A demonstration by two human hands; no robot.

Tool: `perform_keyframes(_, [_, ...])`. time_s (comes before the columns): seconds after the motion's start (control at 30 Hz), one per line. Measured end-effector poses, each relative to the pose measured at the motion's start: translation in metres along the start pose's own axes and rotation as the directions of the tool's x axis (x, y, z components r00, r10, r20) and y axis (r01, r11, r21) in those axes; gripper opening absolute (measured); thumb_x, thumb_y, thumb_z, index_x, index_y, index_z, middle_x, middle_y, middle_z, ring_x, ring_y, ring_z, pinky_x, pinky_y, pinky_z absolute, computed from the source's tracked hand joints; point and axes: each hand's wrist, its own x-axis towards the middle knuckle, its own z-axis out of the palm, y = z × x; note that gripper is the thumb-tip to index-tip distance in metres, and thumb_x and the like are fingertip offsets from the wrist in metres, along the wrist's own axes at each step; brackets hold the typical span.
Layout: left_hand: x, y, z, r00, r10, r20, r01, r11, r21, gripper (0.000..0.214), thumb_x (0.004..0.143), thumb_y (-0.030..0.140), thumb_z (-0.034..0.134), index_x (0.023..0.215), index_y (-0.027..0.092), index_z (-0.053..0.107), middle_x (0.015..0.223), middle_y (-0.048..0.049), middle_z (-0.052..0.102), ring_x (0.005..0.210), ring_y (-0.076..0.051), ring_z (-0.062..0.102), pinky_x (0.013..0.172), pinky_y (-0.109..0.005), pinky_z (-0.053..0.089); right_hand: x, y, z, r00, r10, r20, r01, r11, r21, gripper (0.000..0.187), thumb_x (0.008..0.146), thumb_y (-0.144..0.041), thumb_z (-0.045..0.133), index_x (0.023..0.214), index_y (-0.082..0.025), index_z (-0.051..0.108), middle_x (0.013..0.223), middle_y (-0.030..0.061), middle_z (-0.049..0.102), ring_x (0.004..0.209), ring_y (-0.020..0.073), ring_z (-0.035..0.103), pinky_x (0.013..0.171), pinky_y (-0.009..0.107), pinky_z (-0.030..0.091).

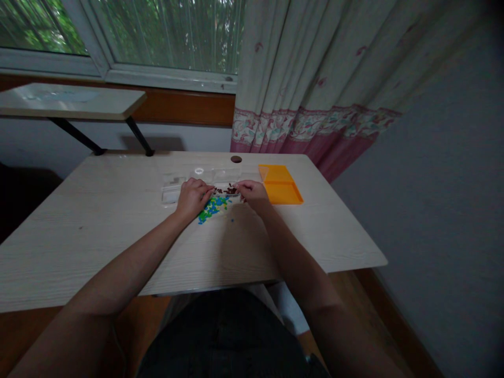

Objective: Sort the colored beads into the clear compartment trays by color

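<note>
Small dark brown pieces (231, 190) lie in a clear plastic tray (226, 173) on the table, between my two hands. My left hand (192, 197) is at the tray's near side, its thumb and fingers bent together close to the brown pieces; anything in them is too small to tell. From the other side my right hand (252, 192) reaches in with fingertips pinched beside the brown pieces, and what they grip is hidden. Just below the tray a loose pile of tiny blue, green and yellow pieces (212, 208) is spread on the tabletop, partly by my left thumb.
An open orange plastic case (284, 192) lies right of my right hand. More clear plastic compartments (170, 189) extend left of my left hand. A raised shelf (79, 102) on black legs stands at the back left. A round hole (236, 159) is near the table's (315, 231) rear edge.
</note>
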Motion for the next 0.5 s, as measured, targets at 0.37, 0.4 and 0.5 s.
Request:
perform_keyframes(0.37, [0.003,0.003,-0.014,0.986,-0.074,-0.152,0.057,0.992,-0.116,0.037,0.099,0.038,0.042,0.104,0.019,0.073,0.084,-0.007,0.063,0.086,-0.022,0.054,0.082,-0.038,0.043,0.003,0.013,0.006,0.993,-0.096,0.067,0.106,0.979,-0.173,0.024,0.081,-0.039,0.06,0.08,-0.018,0.071,0.065,0.0002,0.063,0.058,0.0128,0.054,0.058,0.025,0.043])
perform_keyframes(0.4, [0.004,0.005,-0.016,0.983,-0.081,-0.162,0.059,0.989,-0.135,0.037,0.099,0.038,0.042,0.106,0.019,0.072,0.086,-0.0072,0.063,0.088,-0.022,0.054,0.083,-0.038,0.043,0.004,0.016,0.008,0.984,-0.152,0.092,0.169,0.958,-0.232,0.021,0.082,-0.035,0.06,0.081,-0.019,0.072,0.07,0.0011,0.065,0.064,0.014,0.057,0.063,0.026,0.045])
perform_keyframes(0.5, [0.005,0.011,-0.023,0.979,-0.085,-0.184,0.053,0.984,-0.168,0.037,0.1,0.036,0.038,0.115,0.02,0.068,0.093,-0.0081,0.065,0.093,-0.022,0.055,0.087,-0.039,0.043,0.0,0.022,0.018,0.92,-0.321,0.226,0.388,0.826,-0.408,0.015,0.082,-0.023,0.06,0.087,-0.02,0.074,0.086,0.005,0.069,0.085,0.018,0.06,0.082,0.031,0.046])
